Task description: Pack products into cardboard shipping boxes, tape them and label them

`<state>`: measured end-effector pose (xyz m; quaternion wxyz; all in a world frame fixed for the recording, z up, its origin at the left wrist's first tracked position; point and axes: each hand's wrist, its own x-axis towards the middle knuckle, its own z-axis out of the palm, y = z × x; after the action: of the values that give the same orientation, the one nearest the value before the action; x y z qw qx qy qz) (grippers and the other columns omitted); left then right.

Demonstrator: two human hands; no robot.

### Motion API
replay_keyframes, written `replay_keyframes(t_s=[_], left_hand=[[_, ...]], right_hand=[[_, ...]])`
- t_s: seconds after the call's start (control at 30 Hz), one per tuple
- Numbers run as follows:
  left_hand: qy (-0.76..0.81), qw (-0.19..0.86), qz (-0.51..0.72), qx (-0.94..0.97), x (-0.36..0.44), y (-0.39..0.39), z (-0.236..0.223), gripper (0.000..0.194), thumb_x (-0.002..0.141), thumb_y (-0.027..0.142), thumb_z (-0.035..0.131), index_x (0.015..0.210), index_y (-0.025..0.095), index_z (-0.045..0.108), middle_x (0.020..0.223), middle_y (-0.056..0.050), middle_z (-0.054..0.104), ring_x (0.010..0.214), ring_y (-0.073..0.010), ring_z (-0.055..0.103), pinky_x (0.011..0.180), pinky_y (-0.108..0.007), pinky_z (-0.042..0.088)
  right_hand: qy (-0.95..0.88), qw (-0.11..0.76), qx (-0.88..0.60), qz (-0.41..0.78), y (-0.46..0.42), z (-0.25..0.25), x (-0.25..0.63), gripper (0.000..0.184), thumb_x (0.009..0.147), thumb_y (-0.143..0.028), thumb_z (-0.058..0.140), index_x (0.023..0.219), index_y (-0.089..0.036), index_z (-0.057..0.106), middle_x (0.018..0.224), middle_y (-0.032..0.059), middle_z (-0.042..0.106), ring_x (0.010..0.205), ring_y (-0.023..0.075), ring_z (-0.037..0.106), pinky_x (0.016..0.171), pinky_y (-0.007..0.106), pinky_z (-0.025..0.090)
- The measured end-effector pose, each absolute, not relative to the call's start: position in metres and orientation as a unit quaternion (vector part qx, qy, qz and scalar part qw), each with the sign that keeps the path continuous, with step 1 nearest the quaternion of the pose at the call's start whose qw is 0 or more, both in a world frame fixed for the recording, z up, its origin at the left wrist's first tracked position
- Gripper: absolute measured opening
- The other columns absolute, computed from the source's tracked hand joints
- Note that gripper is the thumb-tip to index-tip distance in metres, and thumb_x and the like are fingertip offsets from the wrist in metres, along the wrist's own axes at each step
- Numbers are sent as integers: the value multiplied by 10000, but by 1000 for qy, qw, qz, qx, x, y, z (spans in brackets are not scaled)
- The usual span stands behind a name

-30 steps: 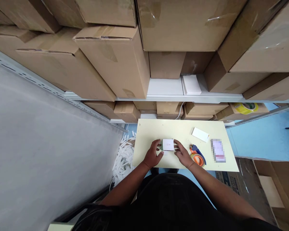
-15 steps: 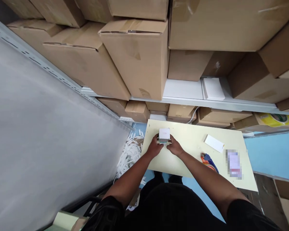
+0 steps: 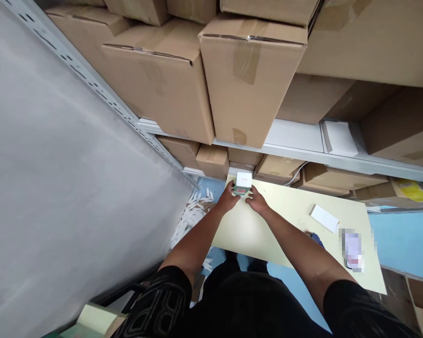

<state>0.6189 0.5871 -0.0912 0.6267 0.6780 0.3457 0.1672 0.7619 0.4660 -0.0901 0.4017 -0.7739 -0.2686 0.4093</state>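
Note:
A small box (image 3: pixel 243 180) with a white top and a green-edged front is at the far left part of the pale table (image 3: pixel 252 230). My left hand (image 3: pixel 228 198) grips its left side, the fingers curled along it and the thumb in front. On the opposite side, my right hand (image 3: pixel 257 201) holds the box the same way. Small dark print shows on the white top. Whether the box rests on the table or is slightly raised, I cannot tell.
A flat white box (image 3: pixel 324 218) lies to the right, near a pixelated item (image 3: pixel 352 249). My right forearm partly hides a blue object (image 3: pixel 316 238). Shelves of cardboard boxes (image 3: pixel 250 80) rise behind the table. White paper strips (image 3: pixel 190 218) litter the floor at left.
Both hands and the small box have moved away from me toward the table's back edge. More of the box's green front shows. The camera view has shifted and tilted.

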Motion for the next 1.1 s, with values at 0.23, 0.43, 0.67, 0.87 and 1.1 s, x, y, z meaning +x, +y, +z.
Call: replay_keyframes(t_s=[0.23, 0.43, 0.67, 0.87, 1.1], left_hand=[[476, 585, 133, 643, 545, 544, -94, 533, 860, 256, 687, 1368, 185, 540, 1439, -170, 605, 1256, -273, 657, 1051, -431, 530], [540, 544, 136, 627, 466, 458, -73, 283, 815, 273, 705, 1078, 178, 662, 1173, -119, 740, 1023, -259, 735, 923, -408, 573], [622, 482, 131, 603, 444, 330, -46, 268, 830, 255, 623, 1086, 190, 675, 1109, -79, 748, 960, -230, 724, 914, -377, 556], [623, 462, 175, 607, 443, 229, -21, 359, 800, 261, 640, 1151, 203, 687, 1172, -88, 734, 1035, -246, 717, 952, -379, 551], [676, 411, 276, 545, 375, 135, -13, 363, 831, 308, 640, 1174, 197, 678, 1213, -108, 714, 1045, -247, 712, 931, -390, 564]], right_hand=[[-236, 405, -799, 376, 369, -85, 751, 729, 769, -330, 654, 1469, -233, 475, 1403, 129, 656, 1062, 243, 731, 966, 456, 570], [-246, 418, -774, 408, 273, -73, 757, 616, 770, -421, 638, 1353, -227, 580, 1215, 112, 760, 1057, 281, 744, 883, 445, 595], [-305, 401, -708, 495, 226, -52, 781, 610, 745, -480, 654, 1302, -234, 618, 1195, 117, 772, 1032, 291, 753, 865, 450, 606], [-350, 354, -666, 555, 206, -36, 777, 594, 700, -455, 677, 1240, -210, 643, 1170, 134, 779, 964, 288, 767, 800, 408, 615], [-449, 263, -615, 592, 202, -28, 709, 480, 671, -476, 692, 1090, -243, 709, 1092, 108, 804, 965, 323, 777, 780, 434, 632]])
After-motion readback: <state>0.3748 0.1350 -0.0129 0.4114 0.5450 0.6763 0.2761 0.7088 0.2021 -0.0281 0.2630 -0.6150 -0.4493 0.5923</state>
